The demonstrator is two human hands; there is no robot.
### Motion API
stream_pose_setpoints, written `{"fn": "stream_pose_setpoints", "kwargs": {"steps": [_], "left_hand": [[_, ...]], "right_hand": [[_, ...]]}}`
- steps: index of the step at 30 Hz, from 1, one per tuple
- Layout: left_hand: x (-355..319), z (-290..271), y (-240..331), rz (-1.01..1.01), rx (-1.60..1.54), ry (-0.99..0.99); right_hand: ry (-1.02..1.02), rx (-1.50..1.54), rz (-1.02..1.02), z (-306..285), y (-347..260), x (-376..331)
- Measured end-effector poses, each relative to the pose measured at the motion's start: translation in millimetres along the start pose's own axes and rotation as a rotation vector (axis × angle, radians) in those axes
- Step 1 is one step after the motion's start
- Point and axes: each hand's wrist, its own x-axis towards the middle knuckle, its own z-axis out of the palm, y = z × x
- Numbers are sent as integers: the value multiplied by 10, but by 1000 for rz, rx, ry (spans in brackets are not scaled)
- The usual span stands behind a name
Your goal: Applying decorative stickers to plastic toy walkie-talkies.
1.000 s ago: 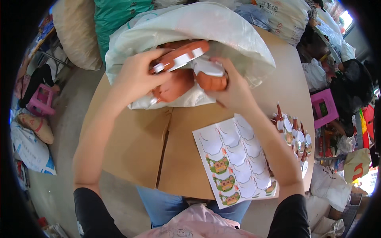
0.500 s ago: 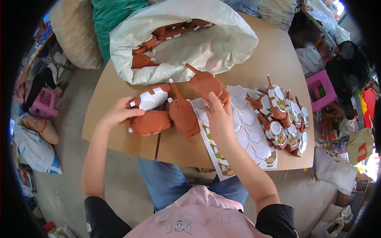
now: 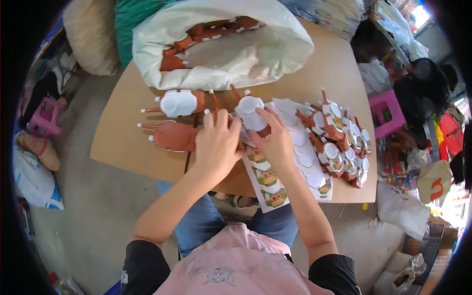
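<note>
My right hand (image 3: pixel 275 145) is closed on a brown toy walkie-talkie (image 3: pixel 251 112) with its white round-fronted side up. Beside it, my left hand (image 3: pixel 219 142) bends its fingers over another toy walkie-talkie; only that one's brown antenna (image 3: pixel 214 100) shows clearly, the body being mostly hidden. To the left lie two more: a toy with its white ribbed side up (image 3: pixel 178 103) and a toy with its plain brown side up (image 3: pixel 175 136). Under and beside my right hand are sticker sheets (image 3: pixel 268 179) with green and brown pictures, partly peeled to white.
A large white sack (image 3: pixel 255 59) with more brown toys stands open at the table's back. Several stickered toys (image 3: pixel 339 135) are heaped at the right of the brown table (image 3: pixel 339 64). Full bags surround the table, and a pink stool (image 3: pixel 386 113) stands at right near a person in dark clothes.
My left hand has left the two left toys and come right onto the middle one. The right-hand toy has been turned from brown side to white side up. The view shifted slightly.
</note>
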Motion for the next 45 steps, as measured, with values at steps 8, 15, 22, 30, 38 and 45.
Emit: {"fn": "stream_pose_setpoints", "kwargs": {"steps": [8, 15, 22, 30, 38, 45], "left_hand": [[-454, -332, -276, -182, -578, 115], [-738, -293, -238, -401, -993, 172], [-966, -125, -250, -366, -793, 199], [-782, -217, -76, -149, -132, 300], [-766, 281, 941, 556, -384, -225], [-803, 405, 690, 540, -337, -306]], "right_hand": [[68, -160, 16, -332, -180, -643], [27, -290, -166, -246, -124, -794], [186, -986, 27, -1241, 659, -475], [247, -797, -165, -1302, 1228, 94], [155, -775, -16, -1419, 1531, 818], [416, -810, 184, -2411, 1242, -522]]}}
